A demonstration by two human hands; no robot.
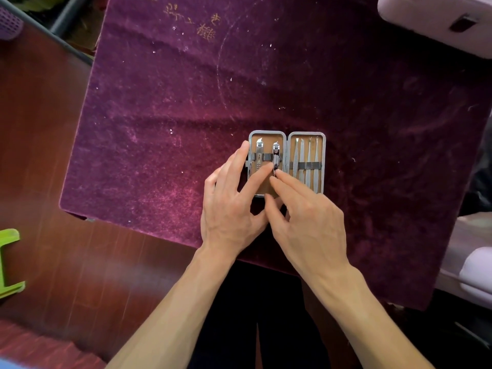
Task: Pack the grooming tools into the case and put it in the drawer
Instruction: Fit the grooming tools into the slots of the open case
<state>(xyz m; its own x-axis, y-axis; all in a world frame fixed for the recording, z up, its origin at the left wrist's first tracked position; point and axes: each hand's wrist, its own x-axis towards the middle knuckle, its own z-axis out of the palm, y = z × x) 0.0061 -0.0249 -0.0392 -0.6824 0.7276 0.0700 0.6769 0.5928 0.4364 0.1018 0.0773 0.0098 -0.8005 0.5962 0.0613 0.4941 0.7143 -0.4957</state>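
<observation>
A small metal-rimmed grooming case (287, 145) lies open and flat on the purple velvet cloth (186, 115). Its left half holds two nail clippers (259, 155) under a dark strap, the smaller clipper (276, 155) on the right. Its right half holds several slim steel tools (306, 163) under another strap. My left hand (234, 206) rests with straight fingers on the case's left edge and left half. My right hand (306, 219) reaches in from below, its fingertips touching the lower end of the smaller clipper. No drawer is in view.
The velvet cloth covers a table above a dark red wooden floor (53, 182). A pale pink box (436, 20) sits at the top right, another pale object (476, 272) at the right edge. A green plastic item (9, 262) lies at the left.
</observation>
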